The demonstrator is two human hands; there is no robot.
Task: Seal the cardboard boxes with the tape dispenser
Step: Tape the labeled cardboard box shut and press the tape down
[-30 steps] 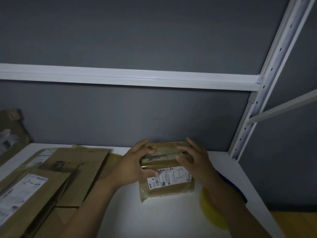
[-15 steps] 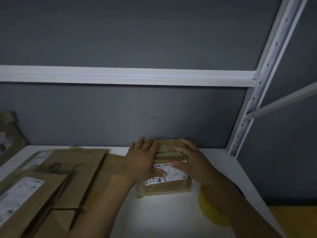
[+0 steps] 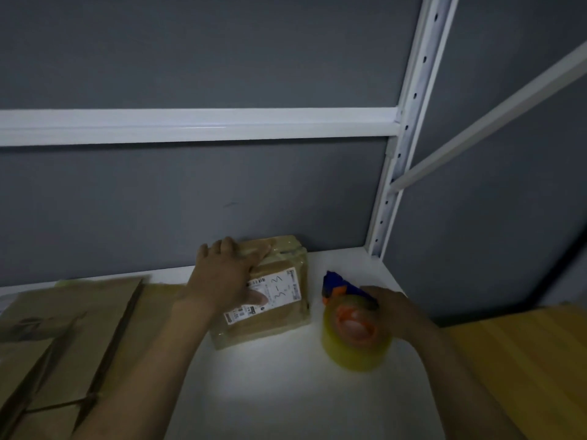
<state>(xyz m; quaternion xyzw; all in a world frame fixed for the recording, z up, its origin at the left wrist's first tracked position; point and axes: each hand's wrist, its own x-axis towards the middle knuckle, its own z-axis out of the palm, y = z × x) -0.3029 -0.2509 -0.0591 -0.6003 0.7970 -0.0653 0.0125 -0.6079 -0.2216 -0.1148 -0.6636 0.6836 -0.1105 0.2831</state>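
Brown cardboard box [image 3: 273,319], small and glossy with clear tape already on it, sits on the white worktop [image 3: 286,392], pushed back against the grey wall [image 3: 222,201] and a little left of the white shelf upright [image 3: 401,147]. Your left hand [image 3: 225,277] lies flat on its top. The fingers are straight and spread over the far left corner, and the thumb rests on the white shipping label [image 3: 281,289]. I judge you press down there so the box cannot slide or turn while tape goes on.

Your right hand [image 3: 397,312] is off the box, to its right. It curls round the blue-and-orange tape dispenser [image 3: 336,289], whose roll of yellowish clear tape [image 3: 355,347] rests on the worktop. That grip looks like one for lifting the tool and bringing its blue nose to the box top.

So the box is under your left hand and left of your right hand. A narrow strip of bare worktop separates it from the dispenser; the two do not touch as far as I can tell.

Flattened brown cardboard pieces [image 3: 73,328] lie at the left, beside your left forearm. Your arm hides whether they meet the box.
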